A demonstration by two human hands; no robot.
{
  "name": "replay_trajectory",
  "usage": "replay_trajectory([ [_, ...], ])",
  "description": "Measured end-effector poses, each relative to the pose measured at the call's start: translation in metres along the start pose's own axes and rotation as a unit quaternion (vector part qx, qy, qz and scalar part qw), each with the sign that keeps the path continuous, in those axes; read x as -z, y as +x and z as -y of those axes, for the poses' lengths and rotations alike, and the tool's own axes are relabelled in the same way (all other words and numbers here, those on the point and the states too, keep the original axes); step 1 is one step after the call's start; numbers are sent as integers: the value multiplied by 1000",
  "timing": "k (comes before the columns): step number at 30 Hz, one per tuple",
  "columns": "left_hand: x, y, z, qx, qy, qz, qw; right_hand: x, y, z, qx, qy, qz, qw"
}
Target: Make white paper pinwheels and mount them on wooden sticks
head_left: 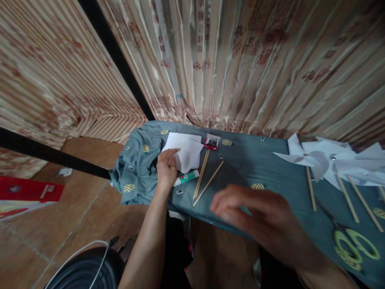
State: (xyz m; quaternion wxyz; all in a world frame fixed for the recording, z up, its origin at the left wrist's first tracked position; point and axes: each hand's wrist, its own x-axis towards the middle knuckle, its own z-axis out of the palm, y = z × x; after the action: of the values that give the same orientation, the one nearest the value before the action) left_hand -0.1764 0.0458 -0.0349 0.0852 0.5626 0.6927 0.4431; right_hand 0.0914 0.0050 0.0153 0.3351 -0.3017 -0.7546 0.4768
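At the left edge of a stack of white paper sheets (pixel 187 150) is my left hand (pixel 166 166), its thumb and forefinger closed on a sheet of paper (pixel 188 154) lying askew on top. A glue stick (pixel 187 177) with a green label lies just below the stack, close to that hand. My right hand (pixel 255 218) is raised over the front edge of the table, slightly blurred, fingers loosely bent and apart from the thumb. Nothing shows in it. Several thin wooden sticks (pixel 204 174) and a small red box (pixel 212 142) of dark pins lie between the hands.
White paper pinwheels (pixel 327 158) on wooden sticks lie at the right. Green-handled scissors (pixel 349 241) rest in front of them. A grey-blue cloth (pixel 246 160) covers the table, bunched at the left. Patterned curtains (pixel 225 60) hang behind; a black bin (pixel 87 269) stands lower left.
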Motion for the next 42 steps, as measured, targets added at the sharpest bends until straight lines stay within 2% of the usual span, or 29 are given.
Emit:
replay_trajectory([
  [2, 2, 1, 1, 11, -8, -6, 1000, -3, 39, 6, -13, -101, -45, 994],
  [4, 4, 1, 2, 17, -14, -11, 1000, -8, 77, 1, 26, -230, -39, 972],
  [7, 7, 2, 4, 20, -26, -18, 999, -17, 117, -21, 88, -394, 92, 910],
  [10, 10, 4, 7, 26, -38, -26, 999, -28, 135, -37, 128, -478, 191, 848],
  [12, 11, 5, 7, 31, -42, -22, 998, -32, 141, -39, 150, -501, 228, 821],
  [15, 12, 6, 7, 40, -48, -12, 998, -35, 147, -36, 160, -501, 275, 805],
  [18, 14, 7, 7, 49, -56, -10, 997, -37, 152, -31, 122, -482, 293, 817],
  [23, 15, 6, 5, 63, -73, -18, 995, -37, 157, -32, 18, -455, 226, 861],
  [26, 16, 5, 3, 66, -81, -20, 994, -35, 160, -38, 2, -441, 200, 875],
  [30, 15, 2, 2, 68, -82, -1, 994, -31, 161, -48, -27, -344, 138, 928],
  [33, 15, 0, 2, 67, -81, 4, 994, -26, 161, -57, -29, -254, 135, 957],
  [38, 15, -2, 0, 59, -87, -1, 994, -19, 161, -71, -31, -145, 147, 978],
  [42, 16, -6, -1, 47, -79, -8, 996, -20, 161, -72, -30, -138, 136, 981],
])
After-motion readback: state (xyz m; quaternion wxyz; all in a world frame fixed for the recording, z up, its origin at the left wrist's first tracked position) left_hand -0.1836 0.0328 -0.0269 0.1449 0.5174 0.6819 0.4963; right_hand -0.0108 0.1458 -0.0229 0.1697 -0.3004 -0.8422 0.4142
